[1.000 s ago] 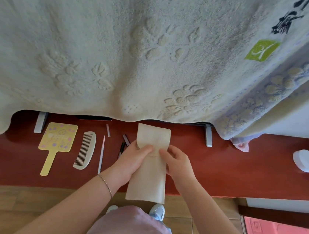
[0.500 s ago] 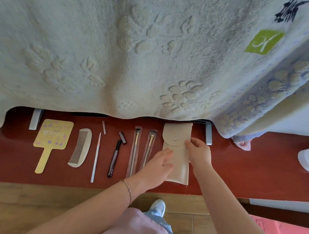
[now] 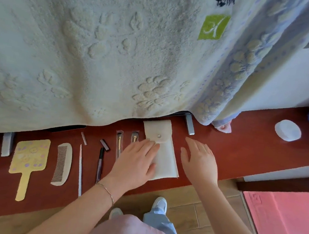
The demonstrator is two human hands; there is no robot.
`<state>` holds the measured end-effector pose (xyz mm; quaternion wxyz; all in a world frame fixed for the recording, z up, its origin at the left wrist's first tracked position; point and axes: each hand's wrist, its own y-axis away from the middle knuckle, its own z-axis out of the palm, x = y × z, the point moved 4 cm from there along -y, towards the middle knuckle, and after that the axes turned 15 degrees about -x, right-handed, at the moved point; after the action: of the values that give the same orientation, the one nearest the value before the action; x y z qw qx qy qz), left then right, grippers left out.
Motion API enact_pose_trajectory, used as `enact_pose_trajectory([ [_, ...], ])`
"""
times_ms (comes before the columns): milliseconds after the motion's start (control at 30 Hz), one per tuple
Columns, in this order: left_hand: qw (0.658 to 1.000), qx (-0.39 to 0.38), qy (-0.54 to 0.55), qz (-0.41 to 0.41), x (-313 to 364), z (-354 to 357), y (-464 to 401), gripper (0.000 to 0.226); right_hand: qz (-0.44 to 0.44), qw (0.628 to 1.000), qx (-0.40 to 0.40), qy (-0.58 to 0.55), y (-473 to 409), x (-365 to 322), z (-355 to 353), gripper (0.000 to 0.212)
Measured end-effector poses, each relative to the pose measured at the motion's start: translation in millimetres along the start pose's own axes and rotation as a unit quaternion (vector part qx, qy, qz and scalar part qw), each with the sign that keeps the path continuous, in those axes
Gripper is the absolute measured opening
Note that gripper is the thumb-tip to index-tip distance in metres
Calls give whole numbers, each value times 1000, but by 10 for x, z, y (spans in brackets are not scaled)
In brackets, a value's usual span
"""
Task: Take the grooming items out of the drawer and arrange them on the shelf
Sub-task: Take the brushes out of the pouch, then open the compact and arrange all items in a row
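Centre frame: cream pouch (image 3: 165, 152) flat on red shelf (image 3: 242, 146). Left hand (image 3: 137, 163) fingers straight, resting on pouch's left side. Right hand (image 3: 199, 160) spread, just beside it, apart.

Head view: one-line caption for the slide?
Left hand rests flat on a cream snap pouch on the red shelf, right hand open beside it; mirror and comb lie left.

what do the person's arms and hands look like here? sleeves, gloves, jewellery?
Both forearms are bare to the bottom of the frame: no sleeves show, no gloves. The left hand has a thin metal chain bracelet at the wrist. The right hand has no bracelet or watch. No rings can be made out on either hand.
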<state>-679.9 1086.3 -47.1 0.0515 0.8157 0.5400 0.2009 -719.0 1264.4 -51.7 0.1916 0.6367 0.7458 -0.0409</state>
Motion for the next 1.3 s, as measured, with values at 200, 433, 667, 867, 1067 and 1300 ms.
enact_pose_trajectory([
  [200,994,-12,-63,85,352,-90,-348,51,142,986,-60,66,675,705,-161,53],
  [433,980,-45,-96,171,1050,41,-768,56,268,960,-6,82,1474,1440,-337,51],
  [667,969,-43,-112,218,1779,125,-1231,53,309,950,-1,55,1769,2060,-432,55],
  [867,969,-22,-125,211,2198,100,-1638,57,260,964,-10,60,1609,2515,-701,58],
  [1067,971,-13,-127,200,2421,110,-2069,49,211,977,4,29,1155,2922,-1089,58],
  [1300,983,-14,-126,133,2588,138,-2725,54,124,991,-7,59,349,3441,-1316,56],
])
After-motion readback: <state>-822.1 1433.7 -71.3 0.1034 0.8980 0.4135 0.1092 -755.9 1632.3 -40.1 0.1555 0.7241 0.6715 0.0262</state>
